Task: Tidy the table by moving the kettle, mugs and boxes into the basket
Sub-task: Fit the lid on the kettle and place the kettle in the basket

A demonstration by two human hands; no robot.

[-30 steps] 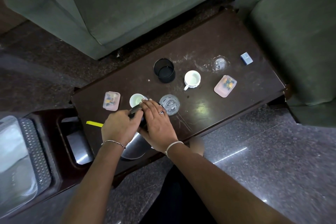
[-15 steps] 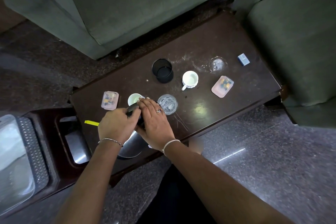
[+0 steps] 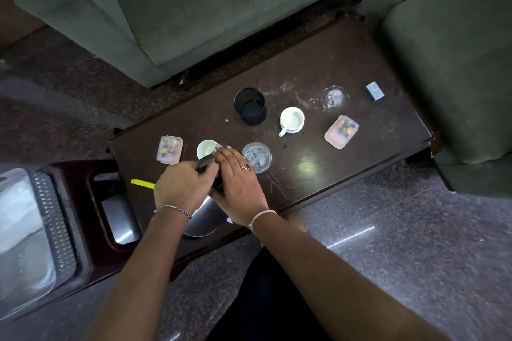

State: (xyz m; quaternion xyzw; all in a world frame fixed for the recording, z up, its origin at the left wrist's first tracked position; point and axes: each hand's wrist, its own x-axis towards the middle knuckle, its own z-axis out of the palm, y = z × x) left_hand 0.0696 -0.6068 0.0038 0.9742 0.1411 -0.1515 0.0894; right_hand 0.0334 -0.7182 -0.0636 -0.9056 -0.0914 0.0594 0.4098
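A steel kettle (image 3: 203, 220) with a black top stands at the near edge of the dark table (image 3: 318, 63). My left hand (image 3: 181, 188) and my right hand (image 3: 238, 184) both grip its black handle and lid. Just behind my hands sits a white mug (image 3: 206, 148), partly hidden. A second white mug (image 3: 291, 119) stands mid-table. Two pink lidded boxes lie on the table, one at the left (image 3: 169, 149) and one at the right (image 3: 341, 132). A small blue box (image 3: 374, 90) is at the far right. The grey basket (image 3: 54, 223) is at the left edge.
A black mesh cup (image 3: 250, 106), a glass (image 3: 257, 156) and a clear glass dish (image 3: 333, 97) also stand on the table. A yellow strip (image 3: 142, 183) lies at its left end. Green sofas close in behind and to the right. A clear plastic container (image 3: 19, 232) fills the basket.
Both hands have stayed clasped on the kettle's top; only the camera view has shifted slightly.
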